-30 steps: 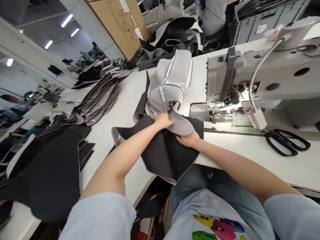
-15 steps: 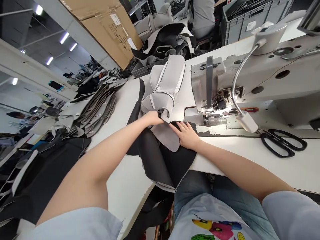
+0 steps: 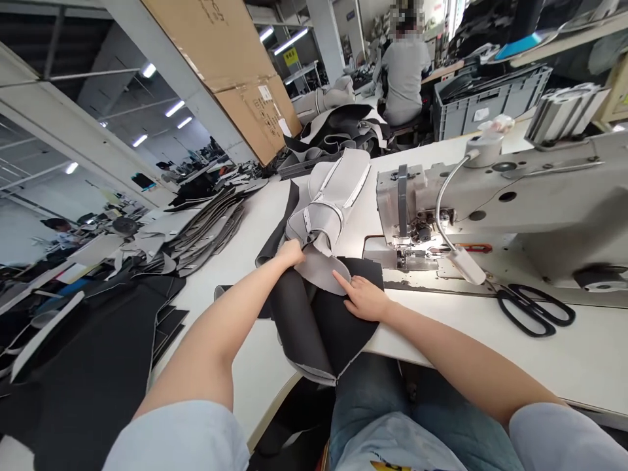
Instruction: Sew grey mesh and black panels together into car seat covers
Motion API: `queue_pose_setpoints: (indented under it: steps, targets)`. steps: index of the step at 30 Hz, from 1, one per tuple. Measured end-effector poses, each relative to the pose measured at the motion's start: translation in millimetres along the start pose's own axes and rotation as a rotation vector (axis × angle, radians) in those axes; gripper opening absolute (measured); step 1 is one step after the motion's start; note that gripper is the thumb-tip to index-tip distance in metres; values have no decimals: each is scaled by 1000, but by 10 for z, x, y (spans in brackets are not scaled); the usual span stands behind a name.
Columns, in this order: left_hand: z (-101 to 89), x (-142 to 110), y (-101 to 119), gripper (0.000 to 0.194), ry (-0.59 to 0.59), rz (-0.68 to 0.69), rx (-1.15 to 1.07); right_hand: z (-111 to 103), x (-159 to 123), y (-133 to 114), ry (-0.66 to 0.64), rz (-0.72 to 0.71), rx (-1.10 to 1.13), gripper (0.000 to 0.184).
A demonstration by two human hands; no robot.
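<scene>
A sewn grey and black fabric cover (image 3: pixel 324 216) lies on the white table, left of the sewing machine's needle area. Its grey part has white-edged seams, and a black panel (image 3: pixel 300 320) folds over the table's front edge. My left hand (image 3: pixel 291 254) is closed on the cover where grey meets black; the fingertips are partly hidden. On the right, my right hand (image 3: pixel 366 298) rests over the black cloth. Its index finger stretches out and touches the rounded grey flap (image 3: pixel 321 271), while the other fingers bend loosely.
The sewing machine (image 3: pixel 490 196) stands at right, its lamp (image 3: pixel 466 265) bent low. Black-handled scissors (image 3: pixel 537 311) lie on the table (image 3: pixel 441 320) before it. Stacked cut pieces (image 3: pixel 210 232) sit at left. Behind are a cardboard box (image 3: pixel 255 118), a grey crate (image 3: pixel 490 108) and a seated person (image 3: pixel 406 78).
My right hand has shifted from the cover's upper edge down to the grey flap, with its fingers less spread. My left hand has moved slightly left, still gripping. The camera view has tilted up.
</scene>
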State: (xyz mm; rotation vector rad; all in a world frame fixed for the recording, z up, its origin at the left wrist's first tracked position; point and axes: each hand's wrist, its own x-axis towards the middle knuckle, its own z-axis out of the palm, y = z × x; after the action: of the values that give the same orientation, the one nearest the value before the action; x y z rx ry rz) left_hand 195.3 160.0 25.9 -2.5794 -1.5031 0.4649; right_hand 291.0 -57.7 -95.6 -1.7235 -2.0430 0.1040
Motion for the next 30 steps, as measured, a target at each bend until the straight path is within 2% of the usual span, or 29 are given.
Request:
queue_pose_setpoints:
  steps: [3, 5, 8, 10, 12, 13, 15, 16, 17, 18, 20, 22, 26, 28, 30]
  targets:
    - [-7, -49, 25, 34, 47, -33, 19, -4, 1, -7, 8, 33, 45, 79]
    - [-155, -70, -6, 30, 121, -39, 48, -7, 7, -9, 21, 44, 80, 80]
    - [-624, -131, -129, 27, 286, -6, 115, -8, 16, -3, 37, 64, 92, 80]
    - [-968, -221, -191, 30, 392, 79, 164, -7, 14, 14, 38, 76, 97, 80]
    - [-1182, -353, -165, 28, 475, 307, 237, -7, 11, 35, 82, 90, 160, 82]
    - [-1211, -431, -110, 26, 517, 515, 289, -9, 13, 42, 135, 109, 216, 83]
    - [-1106, -600, 66, 23, 528, 887, 311, -16, 35, 42, 309, 198, 351, 89]
    - [-988, -683, 168, 21, 479, 1028, 267, -20, 56, 31, 407, 258, 404, 93]
    - [-845, -757, 263, 20, 379, 1124, 194, -25, 82, 13, 494, 313, 431, 99]
    - [-692, -818, 339, 19, 253, 1184, 101, -29, 113, -11, 565, 353, 436, 103]
    - [-415, -883, 402, 16, -12, 1194, -130, -29, 175, -67, 651, 370, 388, 108]
    - [-226, -867, 341, 12, -196, 1070, -406, -15, 221, -124, 693, 335, 290, 105]
    - [-87, -729, 44, 12, -349, 658, -923, 34, 274, -214, 657, 188, 61, 98]
    - [-90, -679, -72, 15, -427, 535, -1039, 30, 308, -225, 644, 162, 36, 96]
    - [-138, -634, -144, 19, -505, 489, -1042, -11, 345, -184, 636, 156, 48, 90]
